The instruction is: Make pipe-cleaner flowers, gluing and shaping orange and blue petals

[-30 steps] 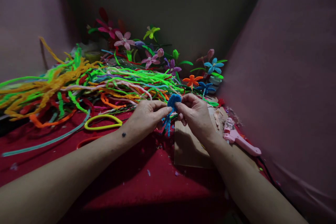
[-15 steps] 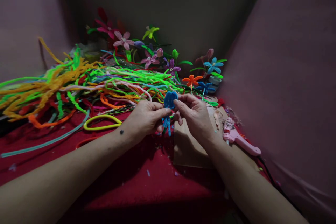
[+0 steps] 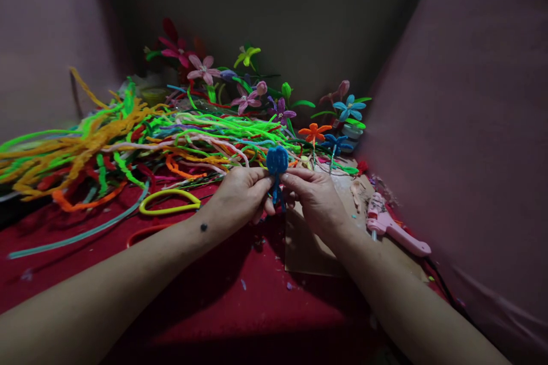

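Between my two hands stands a blue pipe-cleaner flower (image 3: 278, 160), its looped petals gathered upright and its loose ends hanging below. My left hand (image 3: 246, 189) pinches its base from the left, thumb and forefinger closed. From the other side my right hand (image 3: 314, 194) grips the same base with thumb and fingertips. Both hands are raised over the red cloth (image 3: 222, 302), in front of the pipe-cleaner heap. The fingers partly cover the flower's lower part.
A heap of coloured pipe cleaners (image 3: 205, 131) spreads across the left. Finished flowers (image 3: 280, 111) stand behind it. Yellow-and-red-handled scissors (image 3: 169, 202) lie near my left forearm. To the right, a pink glue gun (image 3: 398, 231) rests by a brown board (image 3: 306, 248).
My right hand has moved down from the petals to the flower's base, opposite my left fingers. The petals now show in full above the fingertips.
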Motion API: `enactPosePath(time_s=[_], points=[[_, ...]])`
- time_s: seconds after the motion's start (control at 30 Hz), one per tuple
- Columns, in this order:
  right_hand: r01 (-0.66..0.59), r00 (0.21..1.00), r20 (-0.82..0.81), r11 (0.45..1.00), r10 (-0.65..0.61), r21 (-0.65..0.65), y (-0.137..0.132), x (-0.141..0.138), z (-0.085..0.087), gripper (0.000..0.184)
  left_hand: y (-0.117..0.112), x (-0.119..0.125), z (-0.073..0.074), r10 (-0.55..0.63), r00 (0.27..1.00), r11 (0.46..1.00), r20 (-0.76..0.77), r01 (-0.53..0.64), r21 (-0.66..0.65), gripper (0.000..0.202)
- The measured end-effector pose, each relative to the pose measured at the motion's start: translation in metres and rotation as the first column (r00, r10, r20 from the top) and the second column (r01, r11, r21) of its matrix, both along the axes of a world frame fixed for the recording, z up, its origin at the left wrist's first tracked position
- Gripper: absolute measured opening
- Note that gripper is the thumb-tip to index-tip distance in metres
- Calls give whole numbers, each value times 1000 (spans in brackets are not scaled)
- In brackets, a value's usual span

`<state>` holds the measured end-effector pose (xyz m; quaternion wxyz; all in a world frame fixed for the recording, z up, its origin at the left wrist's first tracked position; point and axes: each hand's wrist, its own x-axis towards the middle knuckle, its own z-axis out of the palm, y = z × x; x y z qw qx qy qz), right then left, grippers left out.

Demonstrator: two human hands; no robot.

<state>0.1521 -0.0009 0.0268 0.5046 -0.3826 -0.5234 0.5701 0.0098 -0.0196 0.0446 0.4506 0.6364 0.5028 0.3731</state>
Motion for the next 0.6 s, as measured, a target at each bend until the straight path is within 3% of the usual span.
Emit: enactPosePath(time_s=[0.17,0.33,0.6], points=[[-2,999,52,999,1,32,-2,0,2,13,5,-2,-9,21,993,989,-116,-4,149,30],[-28,995,97,994,18,103,-4,2,4,24,5,-3,-11,135,949,910,-287,-4,415,28],[-111,983,150,993,104,43,-5,2,5,20,6,-5,-6,90,897,903,-433,109,415,31]])
